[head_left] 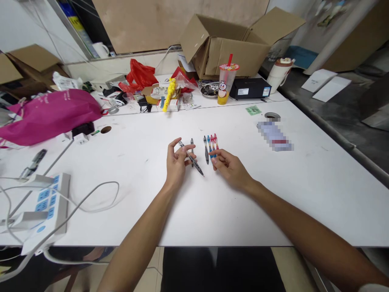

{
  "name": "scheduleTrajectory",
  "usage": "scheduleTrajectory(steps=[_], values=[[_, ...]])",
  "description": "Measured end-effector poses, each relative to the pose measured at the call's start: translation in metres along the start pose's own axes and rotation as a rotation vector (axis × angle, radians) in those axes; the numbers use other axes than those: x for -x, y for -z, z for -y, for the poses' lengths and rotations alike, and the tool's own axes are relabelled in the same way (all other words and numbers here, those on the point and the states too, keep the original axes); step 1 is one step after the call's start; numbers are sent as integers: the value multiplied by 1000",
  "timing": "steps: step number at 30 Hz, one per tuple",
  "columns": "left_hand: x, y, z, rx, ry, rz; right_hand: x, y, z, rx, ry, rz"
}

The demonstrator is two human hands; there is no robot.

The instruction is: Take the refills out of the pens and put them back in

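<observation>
My left hand (176, 162) grips a dark grey ballpoint pen (197, 165) between thumb and fingers, its tip slanting down to the right above the white table. Partly behind those fingers lies another pen (192, 141) with a clear barrel. To the right, several pens lie side by side: a black pen (206, 154), blue ones (208, 140) and red ones (215, 138). My right hand (231, 168) hovers at their near ends, fingers loosely bent and apart, with nothing visible held. It covers the lower parts of the blue and red pens.
On the left of the table (121, 219) are a power strip (62, 202) with looping cables and a magenta bag (57, 113). Along the back stand a cardboard box (234, 52), a drink cup (225, 83) and a black box (251, 88). A tape roll (272, 116) lies right.
</observation>
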State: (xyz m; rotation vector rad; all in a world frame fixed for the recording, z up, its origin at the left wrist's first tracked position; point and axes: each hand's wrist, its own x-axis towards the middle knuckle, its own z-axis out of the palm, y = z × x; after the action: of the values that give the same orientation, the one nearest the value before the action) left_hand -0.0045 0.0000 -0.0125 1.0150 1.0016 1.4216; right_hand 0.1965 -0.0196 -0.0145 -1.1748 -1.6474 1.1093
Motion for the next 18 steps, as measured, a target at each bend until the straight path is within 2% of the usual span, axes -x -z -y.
scheduleTrajectory(steps=[6,12,15,18], values=[[-3,1,-1,-7,28,-31,2,-1,-4,150,80,47],[-2,1,-1,4,13,27,4,0,-2,216,112,96],[-2,1,-2,18,15,19,6,-1,-2,258,195,156],[-2,0,-2,6,49,26,7,-3,-3,319,338,229]])
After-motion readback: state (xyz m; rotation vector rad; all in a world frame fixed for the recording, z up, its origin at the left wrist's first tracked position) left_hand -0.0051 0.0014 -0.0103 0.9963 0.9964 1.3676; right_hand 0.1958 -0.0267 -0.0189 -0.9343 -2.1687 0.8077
